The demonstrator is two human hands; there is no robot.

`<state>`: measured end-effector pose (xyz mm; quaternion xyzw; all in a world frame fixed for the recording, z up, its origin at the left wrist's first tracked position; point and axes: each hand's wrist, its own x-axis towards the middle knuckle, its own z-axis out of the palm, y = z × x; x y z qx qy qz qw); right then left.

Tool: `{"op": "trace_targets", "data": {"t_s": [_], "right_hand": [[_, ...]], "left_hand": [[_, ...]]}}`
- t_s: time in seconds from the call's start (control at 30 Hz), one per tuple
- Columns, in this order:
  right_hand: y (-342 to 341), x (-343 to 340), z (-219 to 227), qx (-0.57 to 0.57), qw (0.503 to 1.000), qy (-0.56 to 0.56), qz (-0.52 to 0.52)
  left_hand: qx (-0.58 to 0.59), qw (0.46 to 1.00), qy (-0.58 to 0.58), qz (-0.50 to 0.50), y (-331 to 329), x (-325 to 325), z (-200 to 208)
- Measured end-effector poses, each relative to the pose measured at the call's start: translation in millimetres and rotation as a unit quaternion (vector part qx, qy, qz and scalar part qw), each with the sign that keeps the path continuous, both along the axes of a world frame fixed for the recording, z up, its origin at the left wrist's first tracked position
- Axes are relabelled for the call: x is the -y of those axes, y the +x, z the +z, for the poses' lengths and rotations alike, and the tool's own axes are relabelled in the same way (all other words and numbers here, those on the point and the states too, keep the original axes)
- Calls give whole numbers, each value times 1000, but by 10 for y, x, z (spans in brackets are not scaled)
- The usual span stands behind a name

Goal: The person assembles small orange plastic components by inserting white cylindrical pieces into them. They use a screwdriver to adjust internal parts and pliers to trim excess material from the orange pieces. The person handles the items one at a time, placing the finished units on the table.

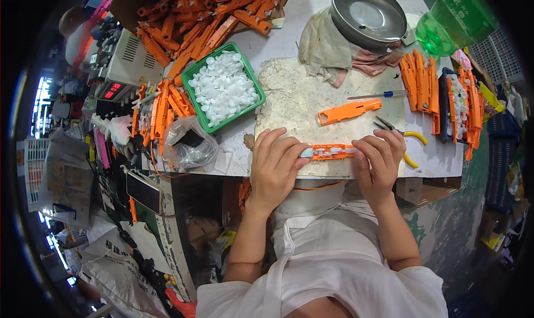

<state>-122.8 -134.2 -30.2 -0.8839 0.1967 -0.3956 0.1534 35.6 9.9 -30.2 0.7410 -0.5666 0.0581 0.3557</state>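
Worktable (pixel 436 161), green basket (pixel 236 116) (heaped with white pieces (pixel 225 87)), metal pan (pixel 370 18), left fingers (pixel 283 145) and right fingers (pixel 378 145) holding an orange casing (pixel 331 152)

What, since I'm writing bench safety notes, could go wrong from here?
The orange assembly between left hand and right hand is near the edge of the table, so a slip might drop it. Yellow-handled pliers lie beside the right hand and could snag it. The lidless green tray of small white pieces might spill if bumped.

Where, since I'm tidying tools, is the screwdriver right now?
In the head view, the screwdriver lies right of centre, just above the loose orange piece and left of the grouped orange parts.
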Motion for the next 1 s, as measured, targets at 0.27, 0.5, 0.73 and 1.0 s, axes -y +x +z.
{"op": "trace_targets", "data": {"t_s": [0.27, 0.5, 0.73, 1.0], "right_hand": [[-41, -41, -34, -24, 999, -30, -17], [-33, -38, -38, -34, 999, -37, -11], [-22, -33, -28, -37, 999, -32, -6], [-13, -33, -22, -38, 999, -27, -9]], "left_hand": [[24, 1000, -1, -11, 0, -17, 7], [76, 996, 19, -41, -19, -47, -10], [13, 999, 8, -36, -15, 50, 88], [30, 992, 86, -83, -54, 270, 315]]}}
